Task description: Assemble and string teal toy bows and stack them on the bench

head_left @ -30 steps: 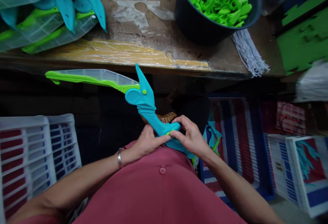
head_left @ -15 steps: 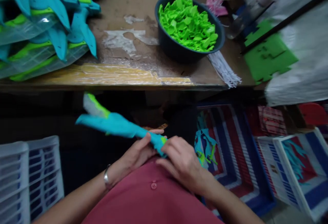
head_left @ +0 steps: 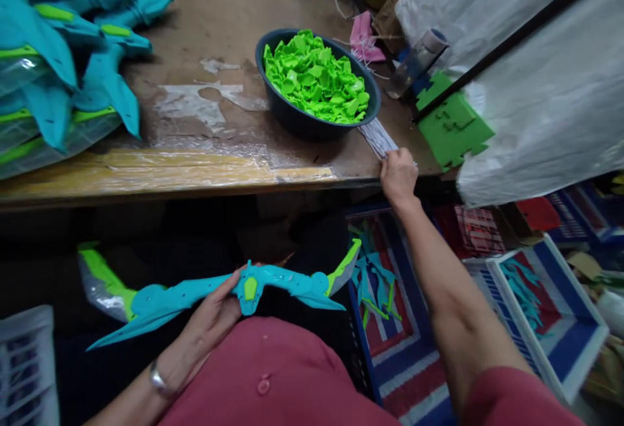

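Observation:
My left hand (head_left: 207,325) holds a teal and green toy bow (head_left: 234,292) flat across my lap, fingers curled under its middle. Its two limbs spread left and right, each with a clear green-edged tip. My right hand (head_left: 398,175) is stretched out to the table edge, fingers closed on the end of a bundle of thin white strips (head_left: 377,136) that lies beside a dark bowl (head_left: 292,120) heaped with small green plastic pieces (head_left: 314,78).
A pile of finished teal and green bows (head_left: 58,68) covers the table's left side. Green foam sheet (head_left: 451,127) and a big white plastic bag (head_left: 536,81) sit at right. Crates on the floor (head_left: 536,302) hold more teal parts; a white crate (head_left: 24,367) stands at lower left.
The bow has been unfolded and laid flat in my left hand. My right hand has let go of it and reached up to the white strips. The view has tilted right.

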`<move>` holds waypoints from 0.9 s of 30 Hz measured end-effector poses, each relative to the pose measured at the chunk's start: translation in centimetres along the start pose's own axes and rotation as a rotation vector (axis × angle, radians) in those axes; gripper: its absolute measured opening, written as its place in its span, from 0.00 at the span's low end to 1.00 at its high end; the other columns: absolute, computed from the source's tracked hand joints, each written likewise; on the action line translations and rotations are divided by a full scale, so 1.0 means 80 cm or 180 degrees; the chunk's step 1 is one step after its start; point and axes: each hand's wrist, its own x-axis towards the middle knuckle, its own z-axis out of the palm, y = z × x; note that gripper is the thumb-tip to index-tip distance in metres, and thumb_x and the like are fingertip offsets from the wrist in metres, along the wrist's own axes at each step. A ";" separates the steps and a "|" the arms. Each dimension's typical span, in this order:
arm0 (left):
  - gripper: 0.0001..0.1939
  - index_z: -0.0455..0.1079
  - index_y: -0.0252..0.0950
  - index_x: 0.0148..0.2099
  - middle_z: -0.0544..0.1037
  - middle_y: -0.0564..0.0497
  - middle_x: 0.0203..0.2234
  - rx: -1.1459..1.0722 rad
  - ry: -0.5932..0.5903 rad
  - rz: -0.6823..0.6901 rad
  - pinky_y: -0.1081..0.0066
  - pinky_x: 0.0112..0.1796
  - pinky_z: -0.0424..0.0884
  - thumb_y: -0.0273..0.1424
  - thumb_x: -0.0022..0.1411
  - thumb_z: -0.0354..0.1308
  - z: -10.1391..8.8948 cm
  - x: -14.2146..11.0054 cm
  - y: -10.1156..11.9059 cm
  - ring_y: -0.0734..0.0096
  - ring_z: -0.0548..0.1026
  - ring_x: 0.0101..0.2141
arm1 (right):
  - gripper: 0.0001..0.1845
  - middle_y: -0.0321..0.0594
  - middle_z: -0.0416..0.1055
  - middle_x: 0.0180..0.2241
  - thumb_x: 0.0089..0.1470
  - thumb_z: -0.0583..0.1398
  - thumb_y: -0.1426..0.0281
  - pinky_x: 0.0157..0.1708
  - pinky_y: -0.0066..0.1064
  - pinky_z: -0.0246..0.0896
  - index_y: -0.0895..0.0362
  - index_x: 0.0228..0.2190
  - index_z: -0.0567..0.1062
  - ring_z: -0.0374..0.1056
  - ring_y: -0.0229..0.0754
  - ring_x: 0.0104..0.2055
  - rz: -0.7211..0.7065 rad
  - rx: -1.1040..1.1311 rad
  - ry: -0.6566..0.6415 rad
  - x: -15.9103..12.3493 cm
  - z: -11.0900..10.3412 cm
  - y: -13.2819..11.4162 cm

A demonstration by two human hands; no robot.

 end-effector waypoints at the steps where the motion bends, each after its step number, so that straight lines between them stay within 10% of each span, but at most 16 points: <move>1: 0.17 0.76 0.39 0.55 0.82 0.44 0.49 0.0070 -0.0048 -0.0122 0.59 0.53 0.76 0.36 0.65 0.64 -0.002 -0.001 -0.002 0.51 0.79 0.52 | 0.09 0.54 0.73 0.41 0.59 0.57 0.81 0.51 0.41 0.59 0.60 0.28 0.71 0.67 0.50 0.50 -0.0036 -0.0035 -0.0046 0.009 0.003 0.006; 12: 0.19 0.82 0.35 0.35 0.84 0.41 0.36 0.2858 0.0235 0.0028 0.65 0.40 0.74 0.47 0.55 0.70 -0.036 -0.067 0.051 0.54 0.80 0.38 | 0.22 0.45 0.71 0.27 0.58 0.64 0.75 0.45 0.45 0.63 0.56 0.17 0.61 0.75 0.60 0.49 -0.0435 -0.0289 -0.0310 0.050 0.012 0.038; 18: 0.21 0.81 0.35 0.35 0.84 0.41 0.34 0.3033 -0.0191 0.0773 0.68 0.35 0.73 0.49 0.60 0.65 0.002 -0.068 0.070 0.61 0.79 0.33 | 0.17 0.48 0.73 0.33 0.61 0.62 0.73 0.43 0.44 0.64 0.56 0.21 0.68 0.70 0.64 0.56 -0.0691 -0.0238 -0.0014 0.042 -0.013 0.009; 22: 0.25 0.80 0.32 0.44 0.84 0.36 0.42 0.2126 -0.0727 0.0537 0.63 0.40 0.76 0.51 0.62 0.63 0.049 -0.034 0.043 0.56 0.81 0.40 | 0.11 0.46 0.70 0.33 0.67 0.55 0.70 0.43 0.44 0.66 0.52 0.31 0.72 0.72 0.58 0.50 -0.0828 0.0306 0.0179 -0.029 -0.041 -0.060; 27: 0.26 0.75 0.31 0.51 0.80 0.36 0.49 0.1088 -0.0885 0.0463 0.62 0.46 0.76 0.46 0.60 0.69 0.104 0.003 0.020 0.55 0.79 0.48 | 0.08 0.37 0.73 0.28 0.65 0.57 0.72 0.29 0.30 0.63 0.53 0.33 0.73 0.68 0.39 0.27 -0.1248 0.1359 -0.1458 -0.203 -0.054 -0.160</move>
